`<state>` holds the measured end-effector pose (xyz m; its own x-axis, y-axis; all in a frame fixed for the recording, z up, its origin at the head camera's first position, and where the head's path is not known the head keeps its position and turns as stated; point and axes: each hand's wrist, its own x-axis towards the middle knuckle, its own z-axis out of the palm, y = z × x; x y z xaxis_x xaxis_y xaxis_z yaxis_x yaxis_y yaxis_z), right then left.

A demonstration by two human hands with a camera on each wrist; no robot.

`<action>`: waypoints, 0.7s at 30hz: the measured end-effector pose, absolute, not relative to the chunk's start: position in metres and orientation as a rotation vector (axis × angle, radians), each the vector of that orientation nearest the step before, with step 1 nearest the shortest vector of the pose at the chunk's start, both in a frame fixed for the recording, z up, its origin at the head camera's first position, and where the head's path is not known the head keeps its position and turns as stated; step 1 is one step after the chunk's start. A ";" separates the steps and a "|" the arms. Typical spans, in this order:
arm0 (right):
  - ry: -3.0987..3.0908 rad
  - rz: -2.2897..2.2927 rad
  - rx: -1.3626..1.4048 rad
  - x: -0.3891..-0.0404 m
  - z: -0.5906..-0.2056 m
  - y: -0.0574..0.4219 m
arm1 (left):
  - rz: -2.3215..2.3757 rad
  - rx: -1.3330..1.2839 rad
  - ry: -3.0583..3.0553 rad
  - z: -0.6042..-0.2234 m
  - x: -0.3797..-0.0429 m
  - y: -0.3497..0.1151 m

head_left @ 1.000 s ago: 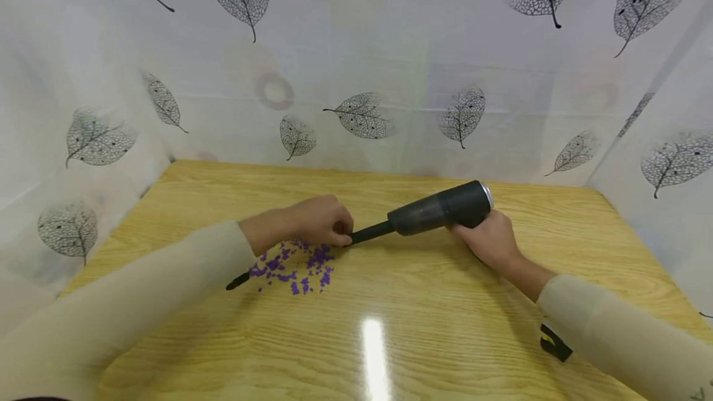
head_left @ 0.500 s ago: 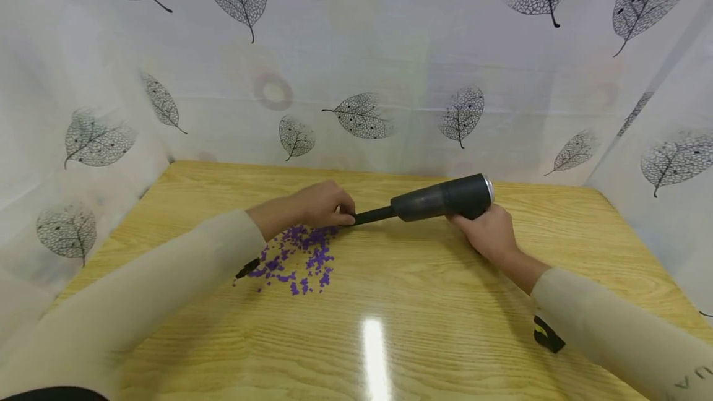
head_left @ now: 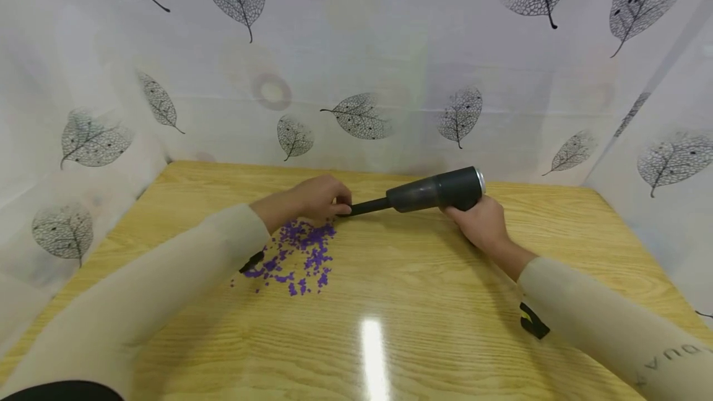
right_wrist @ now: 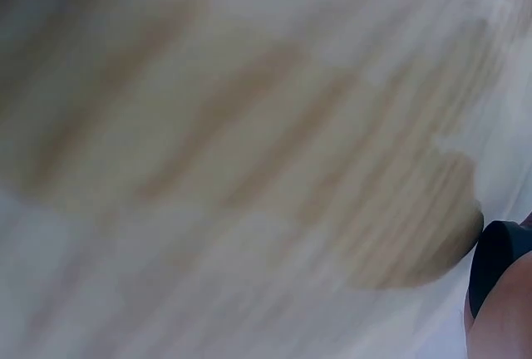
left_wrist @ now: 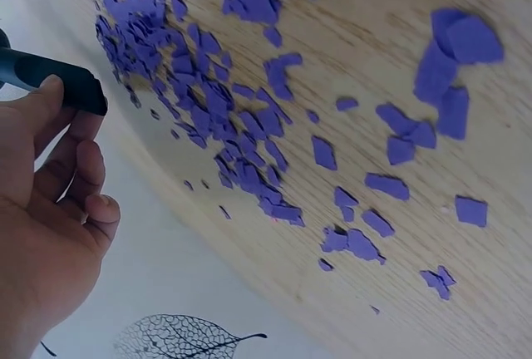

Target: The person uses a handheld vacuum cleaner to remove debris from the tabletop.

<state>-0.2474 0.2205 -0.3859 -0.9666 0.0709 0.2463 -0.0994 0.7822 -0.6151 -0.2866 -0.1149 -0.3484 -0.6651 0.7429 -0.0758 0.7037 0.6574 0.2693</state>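
Note:
A black handheld vacuum cleaner [head_left: 416, 195] with a long narrow nozzle [head_left: 370, 206] spans the space between my hands, nozzle pointing left. My right hand [head_left: 483, 223] grips its handle; in the right wrist view only part of that hand [right_wrist: 509, 313] and a dark bit of the vacuum [right_wrist: 492, 263] show at the edge. With thumb and fingers my left hand [head_left: 325, 197] pinches the nozzle near its tip. In the left wrist view the nozzle's slanted end [left_wrist: 79, 89] sits beside a heap of purple paper scraps [left_wrist: 199, 101], which are scattered over the wooden table [head_left: 423, 302].
Looser purple scraps [head_left: 295, 286] lie toward the front of the patch. Behind the table hangs a pale curtain with leaf prints [head_left: 362, 115], and similar sheets stand at both sides. Black pieces show under the left sleeve [head_left: 252, 262] and right sleeve [head_left: 533, 322].
Both hands and the vacuum have moved toward the back of the table, the nozzle tip now near the far end of the scraps. More scraps show from under the left forearm.

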 end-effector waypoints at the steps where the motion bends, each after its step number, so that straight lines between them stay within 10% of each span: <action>1: -2.723 0.959 0.022 -0.249 -0.386 0.219 | 0.319 1.181 2.695 -0.349 -0.287 -0.116; 21: -2.801 0.894 0.033 -0.258 -0.385 0.211 | 0.370 1.162 2.677 -0.350 -0.286 -0.127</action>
